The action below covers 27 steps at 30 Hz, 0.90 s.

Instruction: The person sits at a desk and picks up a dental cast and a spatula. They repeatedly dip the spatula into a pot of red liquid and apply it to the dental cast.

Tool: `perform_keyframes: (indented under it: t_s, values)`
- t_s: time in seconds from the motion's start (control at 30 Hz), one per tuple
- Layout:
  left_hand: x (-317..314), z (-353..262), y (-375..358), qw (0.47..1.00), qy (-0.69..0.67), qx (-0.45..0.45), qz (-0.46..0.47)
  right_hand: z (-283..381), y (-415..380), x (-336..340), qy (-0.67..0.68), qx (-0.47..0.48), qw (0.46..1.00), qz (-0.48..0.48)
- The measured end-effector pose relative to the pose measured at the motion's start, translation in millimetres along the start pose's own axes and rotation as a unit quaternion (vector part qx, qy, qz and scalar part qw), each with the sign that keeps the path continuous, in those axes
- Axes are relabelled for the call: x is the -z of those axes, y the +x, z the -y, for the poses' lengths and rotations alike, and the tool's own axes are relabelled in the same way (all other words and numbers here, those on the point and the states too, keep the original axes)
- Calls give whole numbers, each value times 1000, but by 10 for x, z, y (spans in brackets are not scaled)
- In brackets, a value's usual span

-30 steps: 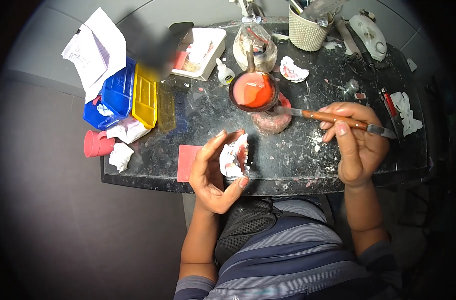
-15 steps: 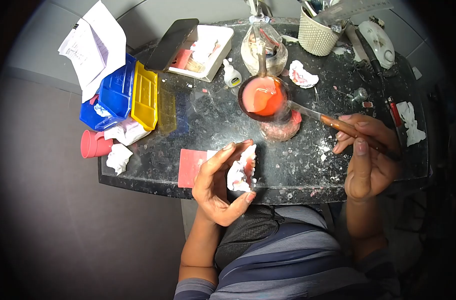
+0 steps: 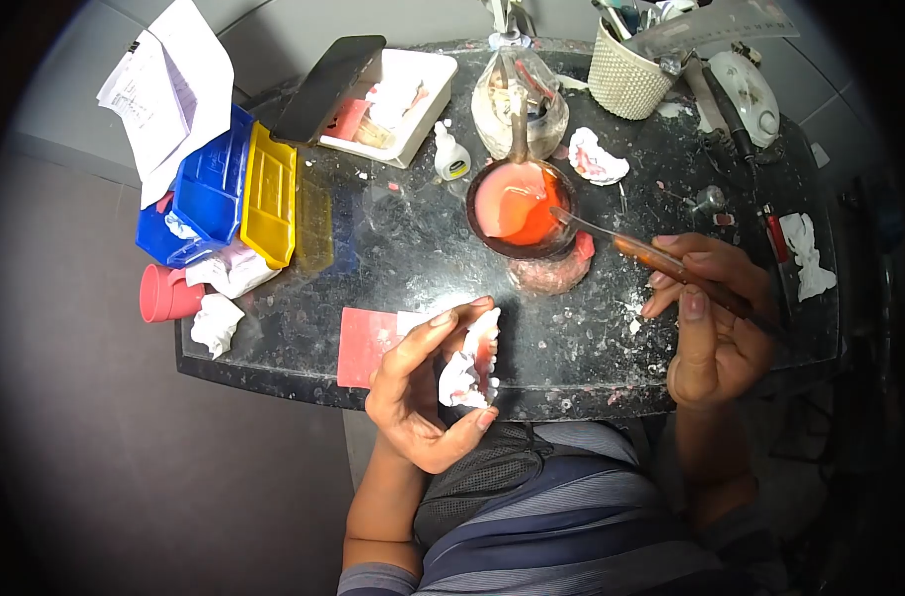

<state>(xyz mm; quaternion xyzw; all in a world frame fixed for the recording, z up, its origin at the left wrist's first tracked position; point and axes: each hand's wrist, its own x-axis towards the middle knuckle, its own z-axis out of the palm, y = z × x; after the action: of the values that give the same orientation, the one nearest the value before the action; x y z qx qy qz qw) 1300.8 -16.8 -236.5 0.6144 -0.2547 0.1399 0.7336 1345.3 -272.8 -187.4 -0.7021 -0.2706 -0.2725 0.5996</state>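
Note:
My left hand (image 3: pixel 413 387) is closed round the edges of a white plaster dental cast (image 3: pixel 464 372) with pink wax and teeth along its right side. It is held above the table's front edge. In my right hand (image 3: pixel 716 318) is a wax knife (image 3: pixel 656 260) with a brown wooden handle, gripped by thumb and fingers. The knife's metal blade tip dips into the right part of a small round pan (image 3: pixel 477 238) of melted red-pink wax (image 3: pixel 517 204). Beneath the pan's front edge sits a pinkish round lump (image 3: pixel 547 276).
A pink wax sheet (image 3: pixel 363 346) lies left of my left hand. Blue (image 3: pixel 214 199) and yellow (image 3: pixel 271 199) bins, a pink cup (image 3: pixel 164 295) and a white box (image 3: pixel 423 124) stand at the left and back. Another cast (image 3: pixel 597 159), a white bottle (image 3: pixel 451 154) and a woven basket (image 3: pixel 621 79) are behind.
The wax knife has moved left and its tip now reaches into the melted wax, where before it was at the pan's right rim. My left hand still holds the cast.

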Motion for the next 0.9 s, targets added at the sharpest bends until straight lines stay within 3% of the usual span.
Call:
perform_keyframes:
  t_s: [0.33, 0.43, 0.5, 0.53, 0.6, 0.7, 0.9]
  values:
    - [50, 47, -21, 999, 40, -12, 21, -2, 23, -14, -22, -1, 1000, 19]
    - [75, 50, -47, 998, 44, 6, 36, 37, 8, -7, 6, -23, 1000, 1]
    - [56, 14, -41, 999, 36, 17, 33, 67, -8, 7, 103, -77, 991, -31]
    - [9, -17, -26, 999, 23, 27, 1, 116, -9, 6, 105, -77, 991, -30]
    - [5, -42, -43, 999, 11, 37, -32, 220, -1, 9, 149, -164, 974, 44]
    - [51, -54, -98, 997, -4, 83, -2, 230, 12, -31, 118, -126, 977, 125]
    - [47, -52, -94, 997, 10, 80, -19, 254, 14, -93, 111, -132, 976, 129]
